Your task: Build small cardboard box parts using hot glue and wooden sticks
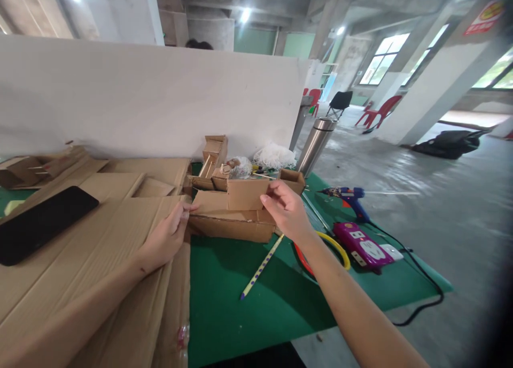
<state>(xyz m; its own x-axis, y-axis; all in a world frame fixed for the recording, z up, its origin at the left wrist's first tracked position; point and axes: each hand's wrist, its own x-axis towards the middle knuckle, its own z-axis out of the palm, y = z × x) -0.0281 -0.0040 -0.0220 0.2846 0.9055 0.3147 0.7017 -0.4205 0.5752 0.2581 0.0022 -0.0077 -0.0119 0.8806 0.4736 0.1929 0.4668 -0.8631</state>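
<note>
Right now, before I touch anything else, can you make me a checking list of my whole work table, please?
Surface: green tabletop, its left side under cardboard sheets.
Job's things: small cardboard piece standing on a cardboard box.
Clutter: black phone, dotted pencil, steel flask, hot glue gun.
Hands: right hand pinches the small piece; left hand touches the box's left end.
Cables: black cable passes the purple power strip and hangs past the table edge.
Surroundings: white board behind; red chair and black bag-like bundle on the floor.
</note>
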